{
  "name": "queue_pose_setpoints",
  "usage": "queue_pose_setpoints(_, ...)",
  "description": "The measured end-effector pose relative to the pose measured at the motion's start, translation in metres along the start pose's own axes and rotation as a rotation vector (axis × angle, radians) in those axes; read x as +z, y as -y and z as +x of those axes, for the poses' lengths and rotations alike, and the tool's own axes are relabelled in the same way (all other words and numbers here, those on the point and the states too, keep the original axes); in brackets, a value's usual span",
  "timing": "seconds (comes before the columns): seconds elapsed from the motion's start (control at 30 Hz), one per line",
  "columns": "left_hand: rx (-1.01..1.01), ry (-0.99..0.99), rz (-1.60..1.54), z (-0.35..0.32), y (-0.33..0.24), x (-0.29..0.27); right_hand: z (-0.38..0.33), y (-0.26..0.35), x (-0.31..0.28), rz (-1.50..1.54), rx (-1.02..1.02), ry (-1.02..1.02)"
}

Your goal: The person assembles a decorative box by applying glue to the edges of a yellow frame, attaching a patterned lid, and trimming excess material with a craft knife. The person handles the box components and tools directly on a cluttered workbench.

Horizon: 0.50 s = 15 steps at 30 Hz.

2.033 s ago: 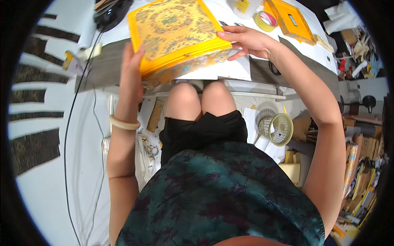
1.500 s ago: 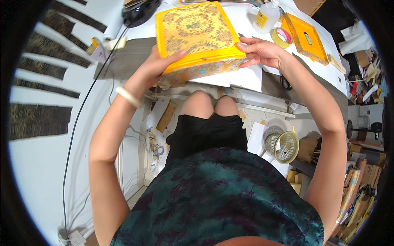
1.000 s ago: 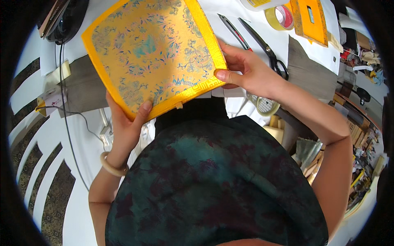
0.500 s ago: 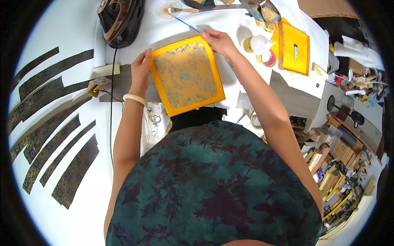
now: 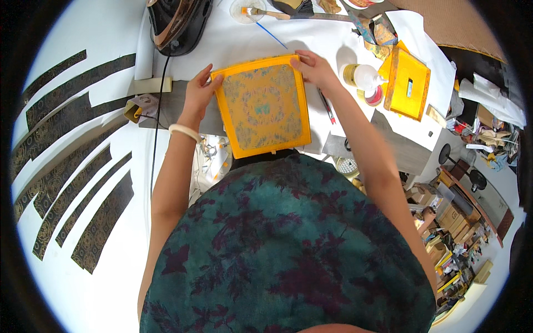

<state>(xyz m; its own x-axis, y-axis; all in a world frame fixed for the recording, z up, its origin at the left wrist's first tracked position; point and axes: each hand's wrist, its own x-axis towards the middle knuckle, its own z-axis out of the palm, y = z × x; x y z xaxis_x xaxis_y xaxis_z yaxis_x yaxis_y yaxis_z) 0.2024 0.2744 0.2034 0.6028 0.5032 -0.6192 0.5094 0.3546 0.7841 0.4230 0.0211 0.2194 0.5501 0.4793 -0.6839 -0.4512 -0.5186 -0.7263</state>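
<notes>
A square yellow-edged box lid or tray (image 5: 264, 108), faced with blue-and-purple patterned fabric, is held at the table's near edge, its lower side close to my body. My left hand (image 5: 200, 94) grips its left edge near the upper corner, thumb on the front and fingers behind. At the upper right corner, my right hand (image 5: 316, 69) holds it the same way, thumb over the rim. Both hands' fingertips are partly hidden behind it. I cannot tell how deep the piece is.
A black iron-like appliance (image 5: 179, 25) with a cord stands far left. Beyond the lid are a brush (image 5: 269, 13) on a clear dish and a thin blue stick (image 5: 271, 34). To the right are a white squeeze bottle (image 5: 361, 76) and a yellow slotted box part (image 5: 408, 83). Dark patterned strips (image 5: 105, 222) lie left.
The lid has turned to sit straighter, its upper edge tipping so that its rim shows more. Both hands keep hold of it. The whole view has shifted slightly.
</notes>
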Motion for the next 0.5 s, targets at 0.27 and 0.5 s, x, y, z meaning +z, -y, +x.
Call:
queue_pose_setpoints(0.27, -0.024, 0.047, -0.027, -0.009, -0.004, 0.003, -0.014, -0.023, 0.015, -0.009, -0.093, -0.007)
queue_pose_setpoints(0.5, 0.067, -0.040, 0.146, -0.032, 0.026, -0.006, -0.044, -0.040, 0.009, -0.176, -0.064, -0.093)
